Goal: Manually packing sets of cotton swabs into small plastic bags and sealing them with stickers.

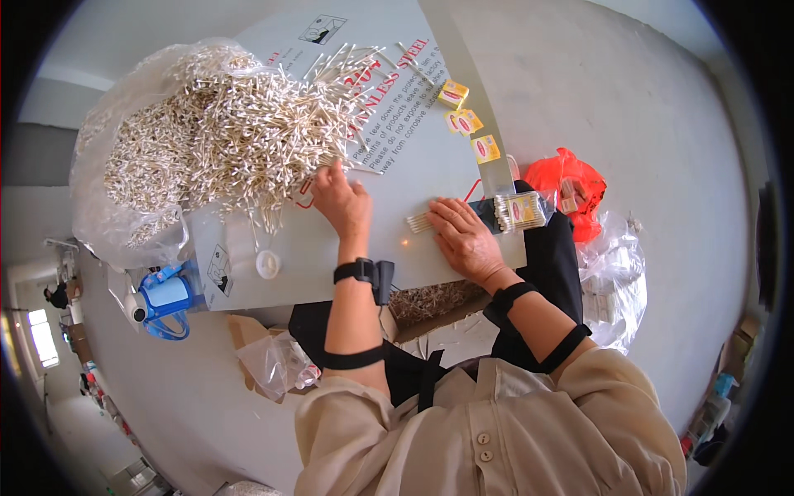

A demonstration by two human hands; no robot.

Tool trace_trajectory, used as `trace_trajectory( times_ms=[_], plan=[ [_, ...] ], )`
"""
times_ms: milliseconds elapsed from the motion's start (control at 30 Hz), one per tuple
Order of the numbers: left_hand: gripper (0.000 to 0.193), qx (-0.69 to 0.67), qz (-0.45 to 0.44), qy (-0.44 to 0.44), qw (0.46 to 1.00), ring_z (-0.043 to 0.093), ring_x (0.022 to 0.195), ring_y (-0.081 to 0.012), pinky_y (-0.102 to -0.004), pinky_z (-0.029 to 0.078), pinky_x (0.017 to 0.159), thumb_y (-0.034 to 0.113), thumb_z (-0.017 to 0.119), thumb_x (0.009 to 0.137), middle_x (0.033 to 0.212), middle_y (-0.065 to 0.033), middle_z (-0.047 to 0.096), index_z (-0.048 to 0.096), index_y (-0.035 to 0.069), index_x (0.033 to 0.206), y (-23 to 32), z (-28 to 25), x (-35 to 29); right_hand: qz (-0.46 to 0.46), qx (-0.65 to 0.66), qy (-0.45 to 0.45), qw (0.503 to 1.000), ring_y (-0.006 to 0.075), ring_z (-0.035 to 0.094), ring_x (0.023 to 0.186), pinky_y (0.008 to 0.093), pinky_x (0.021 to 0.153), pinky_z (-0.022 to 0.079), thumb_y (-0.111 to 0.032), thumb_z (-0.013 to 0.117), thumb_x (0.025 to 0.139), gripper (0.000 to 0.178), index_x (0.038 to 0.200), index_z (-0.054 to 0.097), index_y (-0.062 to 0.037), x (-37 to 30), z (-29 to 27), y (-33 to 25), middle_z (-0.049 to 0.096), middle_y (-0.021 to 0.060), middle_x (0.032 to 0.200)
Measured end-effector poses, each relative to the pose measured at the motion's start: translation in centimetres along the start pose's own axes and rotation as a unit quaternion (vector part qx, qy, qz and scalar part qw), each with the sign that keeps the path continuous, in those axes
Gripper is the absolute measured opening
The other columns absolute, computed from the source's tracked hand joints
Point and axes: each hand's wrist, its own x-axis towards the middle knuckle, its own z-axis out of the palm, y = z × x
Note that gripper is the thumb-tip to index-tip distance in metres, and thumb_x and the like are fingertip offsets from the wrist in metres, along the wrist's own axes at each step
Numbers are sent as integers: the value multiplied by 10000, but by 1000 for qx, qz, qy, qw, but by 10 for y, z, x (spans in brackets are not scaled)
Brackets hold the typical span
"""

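Observation:
A big heap of white-tipped cotton swabs [265, 124] spills from a clear plastic bag [99, 198] onto the film-covered tabletop [380, 264]. My left hand [343, 202] has its fingertips drawn together at the near edge of the heap, on swabs there. Under the fingers of my right hand [465, 240] lies a small row of swabs [418, 223], with ends sticking out to the left. Just beyond that hand is a flat dark piece [485, 214], partly covered. It meets a small clear packet [523, 212] holding lined-up swabs and a yellow card.
Several yellow cards [485, 149] lie along the table's right edge. A round white lid [268, 264] sits near the front edge. Beyond the table are a blue jug [165, 293], a red plastic bag [571, 186] and a clear bag of packets [612, 285]. An open box [434, 306] is below the edge.

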Motion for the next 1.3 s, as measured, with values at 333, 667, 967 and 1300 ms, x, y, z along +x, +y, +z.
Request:
trace_trajectory(
  times_ms=[333,667,967,1300],
  plan=[
    [478,-152,38,29,987,468,1135,-345,-471,377,987,-103,526,752,1200,-122,552,562,62,1199,6,-17,-17,1,14,-9,1000,312,470,1273,455,1103,350,-63,644,778,421,1189,565,-16,3,-1,-1,529,130,1322],
    [224,-56,252,-21,966,547,971,-242,-395,447,851,54,750,669,905,-2,627,655,116,863,10,-11,9,9,17,-14,1000,316,473,1266,452,1105,349,-49,628,779,405,1177,561,-10,1,-5,0,533,134,1312],
    [230,-186,201,-117,955,553,938,-289,-404,453,822,21,720,699,933,-51,599,627,69,905,52,-9,-28,12,54,2,998,341,469,1268,455,1093,359,-58,641,785,414,1188,558,-12,2,-3,1,519,144,1330],
    [448,-104,170,-129,971,516,1102,-286,-421,405,927,3,724,671,1138,-69,568,612,67,1100,14,-38,-31,46,-1,65,997,324,423,1308,464,1118,300,-96,668,781,477,1241,553,-44,53,0,-5,484,138,1374]
  ],
)
